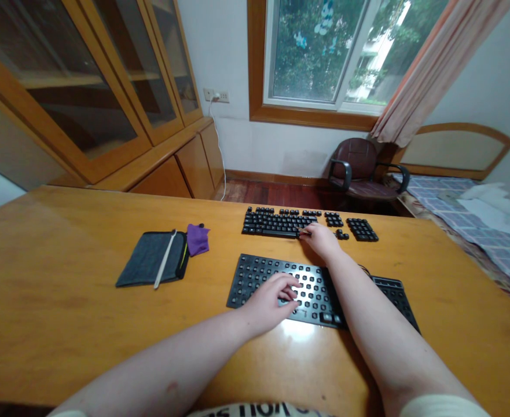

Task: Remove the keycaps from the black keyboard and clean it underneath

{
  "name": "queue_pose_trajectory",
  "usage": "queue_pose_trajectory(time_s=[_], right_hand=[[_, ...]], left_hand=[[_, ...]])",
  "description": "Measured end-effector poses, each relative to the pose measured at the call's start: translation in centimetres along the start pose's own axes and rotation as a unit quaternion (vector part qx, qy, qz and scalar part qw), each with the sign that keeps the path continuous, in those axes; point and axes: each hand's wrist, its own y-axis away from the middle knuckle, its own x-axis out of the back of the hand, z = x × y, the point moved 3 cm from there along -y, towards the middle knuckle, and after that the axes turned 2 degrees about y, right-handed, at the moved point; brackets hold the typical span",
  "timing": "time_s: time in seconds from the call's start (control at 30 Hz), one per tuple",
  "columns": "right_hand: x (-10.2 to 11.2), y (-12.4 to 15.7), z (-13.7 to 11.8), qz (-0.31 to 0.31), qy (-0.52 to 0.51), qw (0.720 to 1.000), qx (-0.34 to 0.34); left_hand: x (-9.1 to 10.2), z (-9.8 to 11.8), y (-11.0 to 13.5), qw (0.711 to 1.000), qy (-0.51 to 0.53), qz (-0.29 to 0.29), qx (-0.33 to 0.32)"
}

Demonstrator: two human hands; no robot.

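Observation:
A black keyboard base (263, 267) lies on the desk, most of its key posts bare, with a few keycaps (330, 318) on its lower edge. Over its middle, my left hand (274, 301) rests with fingers loosely bent and apart, holding nothing. Beyond the base, loose black keycaps (272, 223) are laid out in keyboard order. My right hand (319, 240) reaches across the base to the right part of these rows, its fingertips pinched together at a keycap. That keycap is mostly hidden by the fingers. My right forearm covers part of the base.
To the left lie a dark grey zip pouch (144, 260), a pale thin stick-like tool (165, 259) across it, and a purple cloth (198, 239). More keycaps (362, 229) stand near the desk's far edge. Behind are a cabinet (150, 156) and a chair (354, 165).

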Motion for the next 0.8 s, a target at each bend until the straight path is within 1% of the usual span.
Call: queue_pose_trajectory(time_s=[0.17, 0.2, 0.27, 0.33, 0.4, 0.5, 0.6, 0.7, 0.77, 0.8], right_hand=[[0.0, 0.1, 0.1, 0.019, -0.018, 1.000, -0.007], [0.2, 0.2, 0.1, 0.026, -0.024, 0.999, -0.007], [0.6, 0.5, 0.1, 0.052, -0.051, 0.997, -0.006], [1.5, 0.8, 0.0, 0.093, -0.102, 0.990, -0.005], [2.7, 1.2, 0.0, 0.127, -0.160, 0.979, -0.011], [4.4, 2.2, 0.1, 0.126, -0.231, 0.964, -0.022], [5.6, 4.2, 0.3, 0.108, -0.319, 0.942, -0.015], [6.3, 7.1, 0.3, 0.117, -0.390, 0.913, 0.017], [6.4, 9.2, 0.0, 0.110, -0.395, 0.911, 0.035], [6.2, 10.1, -0.3, 0.088, -0.394, 0.914, 0.041]], left_hand=[[0.0, 0.5, 0.2, 1.000, -0.022, 0.000, -0.014], [0.0, 0.8, 0.3, 0.999, -0.044, -0.008, -0.025], [-0.1, 1.4, 0.5, 0.990, -0.122, -0.033, -0.059], [-0.2, 1.9, 0.6, 0.969, -0.224, -0.056, -0.088], [-0.1, 1.8, 0.6, 0.943, -0.314, -0.064, -0.093], [-0.1, 1.1, 0.4, 0.911, -0.398, -0.078, -0.078], [0.0, 0.4, 0.1, 0.897, -0.427, -0.091, -0.068], [0.4, 0.5, 0.2, 0.898, -0.426, -0.089, -0.058], [0.9, 0.9, 0.6, 0.898, -0.428, -0.092, -0.051], [1.2, 1.2, 0.8, 0.896, -0.433, -0.092, -0.046]])
